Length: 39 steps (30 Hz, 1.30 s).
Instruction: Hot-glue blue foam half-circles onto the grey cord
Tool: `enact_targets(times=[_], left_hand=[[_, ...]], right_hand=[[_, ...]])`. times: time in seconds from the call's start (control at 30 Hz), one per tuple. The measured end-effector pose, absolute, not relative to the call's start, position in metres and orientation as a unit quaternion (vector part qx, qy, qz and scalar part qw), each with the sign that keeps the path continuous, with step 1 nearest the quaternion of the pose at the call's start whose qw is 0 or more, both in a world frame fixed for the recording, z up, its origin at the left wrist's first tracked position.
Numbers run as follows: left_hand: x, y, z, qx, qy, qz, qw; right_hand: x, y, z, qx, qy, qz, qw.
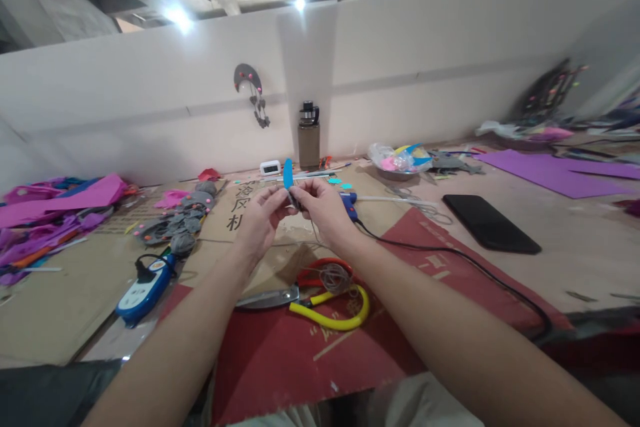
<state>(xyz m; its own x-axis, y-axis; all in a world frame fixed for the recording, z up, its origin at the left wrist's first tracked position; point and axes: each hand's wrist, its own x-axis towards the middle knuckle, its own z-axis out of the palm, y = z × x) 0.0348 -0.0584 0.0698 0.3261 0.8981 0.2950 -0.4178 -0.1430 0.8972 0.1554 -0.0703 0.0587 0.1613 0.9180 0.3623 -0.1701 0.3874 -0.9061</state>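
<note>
A narrow blue strip (288, 173) with a rounded top stands upright between my hands above the cardboard. My left hand (261, 215) pinches its lower end, fingers closed. My right hand (324, 208) meets it there, thumb and fingertips closed around a small dark grey bit at the strip's base. From the right fingers a thin grey yarn (314, 230) hangs down toward the board. Below the hands lie large scissors (363, 310) with red and yellow handles, a loose tangle of grey yarn (335, 277) resting on them. The fingertips partly hide the strip's base.
Right of my hands lies a blue glue gun (350, 199), its black cord crossing red card (400, 280). Farther right is a phone (490, 223). To the left are a power strip (147, 290), grey pieces (175, 223) and coloured scraps (65, 203). A bottle (309, 140) stands behind.
</note>
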Motion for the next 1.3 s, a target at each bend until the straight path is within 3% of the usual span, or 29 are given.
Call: enact_targets(times=[0.4,0.63,1.07,1.3], left_hand=[[0.032,-0.06,0.071,0.599,0.354,0.558,0.452],[0.035,-0.061,0.07,0.522,0.279,0.577,0.563],[0.033,-0.062,0.074,0.501,0.287,0.581,0.574],[0.024,-0.045,0.07,0.47,0.314,0.636,0.526]], right_hand=[[0.159,-0.071,0.054,-0.407,-0.594,0.285,0.633],[0.158,-0.071,0.052,-0.42,-0.595,0.272,0.629],[0.158,-0.072,0.052,-0.428,-0.587,0.286,0.626],[0.157,-0.075,0.051,-0.43,-0.614,0.263,0.607]])
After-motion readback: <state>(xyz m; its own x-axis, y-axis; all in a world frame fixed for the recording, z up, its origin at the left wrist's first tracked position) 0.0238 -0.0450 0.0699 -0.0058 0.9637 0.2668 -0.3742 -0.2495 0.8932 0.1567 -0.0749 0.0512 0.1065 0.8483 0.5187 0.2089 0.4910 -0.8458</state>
